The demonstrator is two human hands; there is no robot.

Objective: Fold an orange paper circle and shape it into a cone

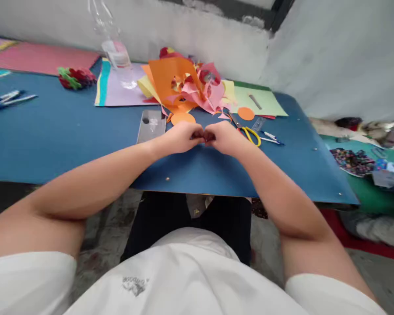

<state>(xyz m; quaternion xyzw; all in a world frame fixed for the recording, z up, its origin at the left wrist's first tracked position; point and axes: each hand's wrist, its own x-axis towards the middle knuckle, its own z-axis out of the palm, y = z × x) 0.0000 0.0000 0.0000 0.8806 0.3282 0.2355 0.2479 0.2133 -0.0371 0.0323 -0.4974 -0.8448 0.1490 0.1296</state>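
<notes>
My left hand (186, 136) and my right hand (221, 136) meet fingertip to fingertip above the blue table (85, 140). Both are closed in a pinch; whatever lies between the fingers is hidden or too small to name. Just behind my left hand is an orange paper circle (183, 118), with a grey phone (151, 124) to its left. Close to my right hand lie scissors with yellow handles (252, 134). A second orange paper circle (246, 113) rests beyond them.
Cut paper scraps (184, 83) are heaped at the back, near a clear plastic bottle (116, 54) and a red-green paper bundle (75, 78). Pens (271, 138) and a ruler (258, 124) lie right of the scissors. Light green sheets (262, 99) lie by the wall.
</notes>
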